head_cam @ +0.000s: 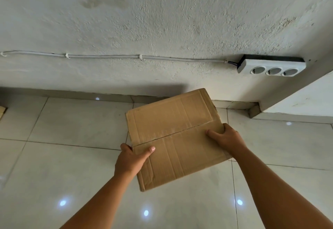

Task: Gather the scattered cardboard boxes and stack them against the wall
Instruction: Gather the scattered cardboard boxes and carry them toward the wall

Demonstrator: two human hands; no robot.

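Note:
A brown cardboard box (173, 133) with closed top flaps is held over the tiled floor, close to the rough white wall (144, 21). My left hand (131, 158) grips its left edge with the thumb lying on top. My right hand (227, 138) clasps its right edge, fingers spread over the top flap. The box is turned at an angle, with its far corner close to the base of the wall. Whether it rests on the floor or hangs above it cannot be made out.
A white triple socket strip (272, 66) is fixed low on the wall at the right, fed by a clipped cable (126, 56). A wall corner juts out at the right (297, 100). A sliver of another cardboard piece (2, 111) shows at the left edge. Glossy tiles (63, 156) cover the floor.

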